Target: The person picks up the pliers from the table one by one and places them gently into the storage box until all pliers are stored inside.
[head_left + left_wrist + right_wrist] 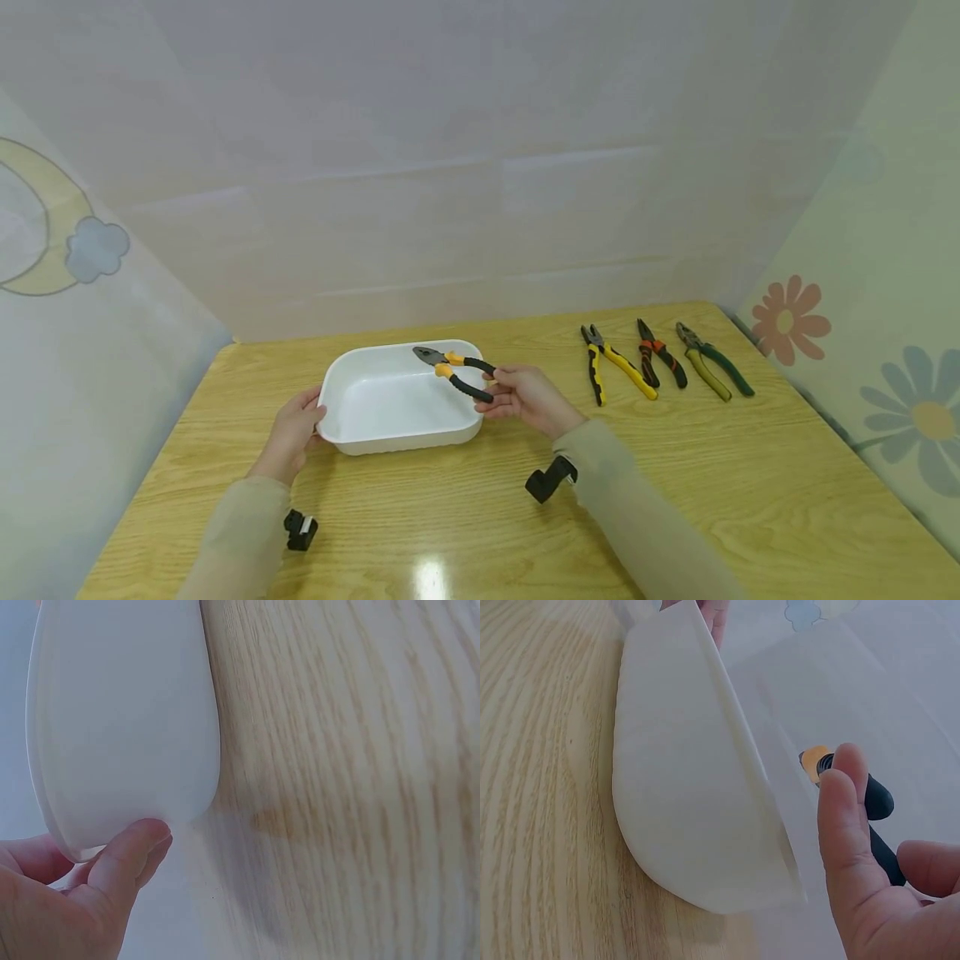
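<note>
Pale sleeves [652,517] reach in closest, over the broad wooden counter [780,467]. Next in size is the white tray [408,443], whose left end the left grip [288,429] pinches at the rim; keeping that hold firm should stop it sliding. The right grip [528,398] pinches the orange-and-black pliers [445,371] by their spread handles, thumb against fingers, so that they hang above the tray's right half, nose aimed toward its far side. A steady, level carry would likely clear the rim, and setting them down softly seems better than dropping them. Three other pliers [661,346] lie well apart on the right, where they look out of the way.
</note>
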The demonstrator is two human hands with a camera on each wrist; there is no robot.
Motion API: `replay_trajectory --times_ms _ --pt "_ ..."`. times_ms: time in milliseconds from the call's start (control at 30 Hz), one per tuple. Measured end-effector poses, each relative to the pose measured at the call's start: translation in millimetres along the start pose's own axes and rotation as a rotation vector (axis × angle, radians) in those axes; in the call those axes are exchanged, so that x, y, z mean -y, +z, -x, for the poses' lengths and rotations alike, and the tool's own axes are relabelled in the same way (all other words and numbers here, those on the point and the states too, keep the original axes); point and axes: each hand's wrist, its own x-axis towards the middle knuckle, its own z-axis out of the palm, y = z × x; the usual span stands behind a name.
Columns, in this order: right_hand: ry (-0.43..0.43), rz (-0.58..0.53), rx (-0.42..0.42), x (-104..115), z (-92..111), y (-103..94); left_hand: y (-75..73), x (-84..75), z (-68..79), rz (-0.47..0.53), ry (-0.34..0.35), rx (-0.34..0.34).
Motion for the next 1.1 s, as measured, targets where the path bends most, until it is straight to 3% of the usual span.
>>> replay_trajectory --times_ms 700,1100 --pt "0.066 0.009 0.001 3.1 -10.3 21.0 1.6 0.3 0.5 0.009 0.001 -0.013" --pt "0.074 0.012 0.050 7.4 -11.1 27.8 1.2 1.1 1.9 0.016 0.000 -0.017"
